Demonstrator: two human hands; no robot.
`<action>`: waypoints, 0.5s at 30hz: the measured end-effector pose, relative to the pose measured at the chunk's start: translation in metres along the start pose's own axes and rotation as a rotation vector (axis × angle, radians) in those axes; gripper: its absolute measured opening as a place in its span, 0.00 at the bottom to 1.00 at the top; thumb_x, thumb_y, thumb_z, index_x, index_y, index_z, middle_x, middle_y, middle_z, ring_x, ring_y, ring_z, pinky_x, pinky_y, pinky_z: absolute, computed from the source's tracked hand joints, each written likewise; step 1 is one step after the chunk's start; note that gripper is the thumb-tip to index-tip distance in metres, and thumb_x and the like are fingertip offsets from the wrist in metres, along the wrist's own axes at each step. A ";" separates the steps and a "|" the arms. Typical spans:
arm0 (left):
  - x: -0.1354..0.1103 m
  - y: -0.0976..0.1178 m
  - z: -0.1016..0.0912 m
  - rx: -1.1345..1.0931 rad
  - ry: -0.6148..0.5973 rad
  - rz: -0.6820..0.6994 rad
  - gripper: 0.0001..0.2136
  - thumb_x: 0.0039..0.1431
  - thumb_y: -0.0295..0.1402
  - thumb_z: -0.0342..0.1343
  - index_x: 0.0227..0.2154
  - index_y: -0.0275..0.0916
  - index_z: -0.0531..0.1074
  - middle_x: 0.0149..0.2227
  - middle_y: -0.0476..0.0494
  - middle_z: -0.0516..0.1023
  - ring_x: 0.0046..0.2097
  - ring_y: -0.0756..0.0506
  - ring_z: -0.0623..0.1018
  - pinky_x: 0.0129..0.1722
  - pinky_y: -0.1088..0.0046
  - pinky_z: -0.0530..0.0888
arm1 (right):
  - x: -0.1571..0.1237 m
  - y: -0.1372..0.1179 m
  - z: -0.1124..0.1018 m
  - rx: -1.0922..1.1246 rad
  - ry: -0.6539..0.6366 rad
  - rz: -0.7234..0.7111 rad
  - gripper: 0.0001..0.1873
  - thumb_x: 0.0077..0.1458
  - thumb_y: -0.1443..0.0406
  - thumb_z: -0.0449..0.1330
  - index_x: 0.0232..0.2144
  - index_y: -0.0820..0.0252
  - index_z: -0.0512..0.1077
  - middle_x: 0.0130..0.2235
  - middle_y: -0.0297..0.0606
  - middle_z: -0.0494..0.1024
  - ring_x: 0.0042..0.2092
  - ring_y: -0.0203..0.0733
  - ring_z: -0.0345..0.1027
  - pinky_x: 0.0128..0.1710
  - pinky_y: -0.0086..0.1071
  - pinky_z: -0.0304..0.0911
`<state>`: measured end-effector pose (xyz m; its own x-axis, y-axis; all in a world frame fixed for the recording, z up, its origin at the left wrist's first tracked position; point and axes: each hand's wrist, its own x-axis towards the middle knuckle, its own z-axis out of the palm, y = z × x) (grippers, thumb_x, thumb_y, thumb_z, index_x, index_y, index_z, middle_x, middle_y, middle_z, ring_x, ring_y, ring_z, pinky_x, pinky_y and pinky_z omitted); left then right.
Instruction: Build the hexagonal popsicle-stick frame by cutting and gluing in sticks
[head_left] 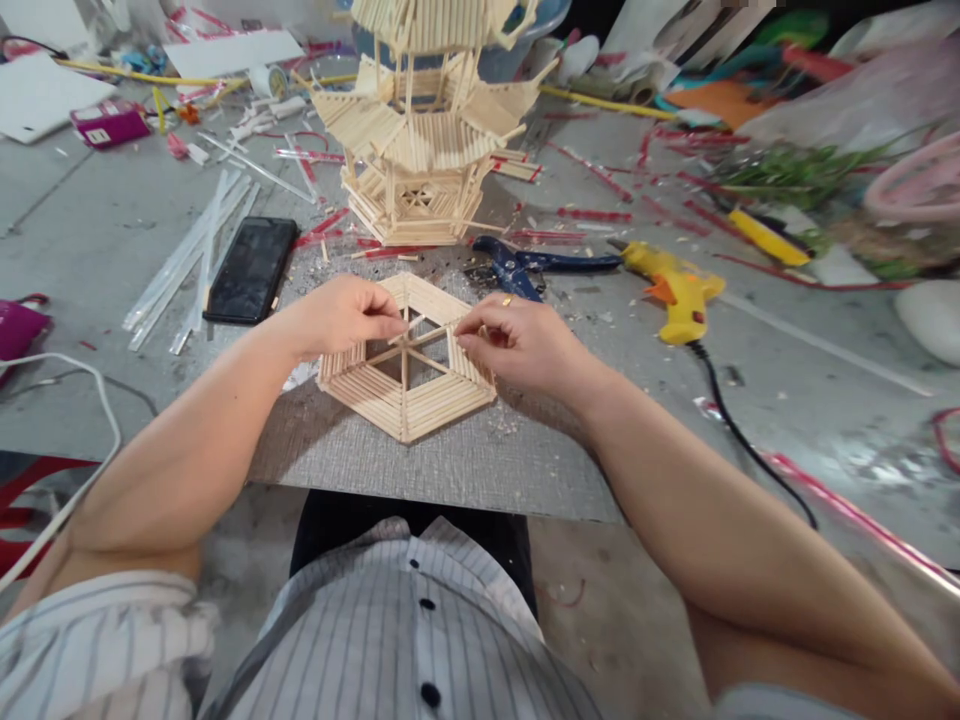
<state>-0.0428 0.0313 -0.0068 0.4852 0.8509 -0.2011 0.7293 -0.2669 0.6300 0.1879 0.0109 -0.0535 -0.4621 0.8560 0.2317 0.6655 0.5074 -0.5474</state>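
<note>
I have the left hand point(346, 312) arched over the hexagon frame point(444, 408), fingers pinching a short stick point(415, 323); the right hand point(521, 342) curls opposite, its grip unclear.

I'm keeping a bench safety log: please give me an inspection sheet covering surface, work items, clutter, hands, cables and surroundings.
Surface: grey tabletop, littered with scraps.
Work items: hexagonal stick panel lying flat; stick pagoda model standing behind it.
Clutter: phone and clear sticks at left; blue hand tool and yellow glue gun at right; red strips scattered.
Hands: left hand appears to pinch a small stick over the panel; right hand at the panel's right side, grip unclear.
Cables: black cord from the glue gun; white cable at left.
Surroundings: floor below the near edge; co-workers: nothing seen.
</note>
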 end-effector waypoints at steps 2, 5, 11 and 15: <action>0.001 -0.004 -0.004 0.029 0.065 -0.013 0.10 0.50 0.38 0.54 0.25 0.35 0.73 0.22 0.51 0.71 0.27 0.53 0.66 0.31 0.76 0.62 | 0.000 0.001 0.001 -0.036 0.031 -0.002 0.09 0.53 0.65 0.55 0.32 0.58 0.75 0.36 0.39 0.76 0.35 0.38 0.67 0.34 0.32 0.60; 0.003 -0.009 -0.006 0.100 0.089 -0.012 0.10 0.50 0.38 0.54 0.24 0.36 0.73 0.21 0.52 0.69 0.26 0.54 0.64 0.30 0.76 0.60 | -0.001 0.003 0.002 -0.073 0.043 0.009 0.09 0.53 0.65 0.55 0.33 0.58 0.75 0.38 0.40 0.76 0.38 0.40 0.68 0.35 0.33 0.61; 0.006 -0.014 -0.006 0.214 0.137 -0.023 0.09 0.50 0.37 0.54 0.24 0.36 0.74 0.19 0.53 0.68 0.25 0.54 0.64 0.29 0.75 0.58 | -0.001 -0.002 0.001 -0.146 0.005 0.057 0.10 0.56 0.64 0.53 0.35 0.58 0.74 0.41 0.41 0.75 0.42 0.42 0.68 0.37 0.35 0.61; 0.006 -0.014 -0.005 0.205 0.140 -0.010 0.09 0.51 0.36 0.54 0.25 0.36 0.74 0.22 0.51 0.72 0.26 0.53 0.66 0.31 0.74 0.59 | -0.003 -0.008 -0.004 -0.256 -0.082 0.110 0.16 0.54 0.54 0.56 0.40 0.57 0.73 0.46 0.42 0.74 0.43 0.46 0.68 0.35 0.36 0.59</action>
<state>-0.0526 0.0428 -0.0130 0.4163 0.9045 -0.0921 0.8233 -0.3321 0.4603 0.1865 0.0047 -0.0467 -0.4176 0.9019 0.1104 0.8358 0.4289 -0.3428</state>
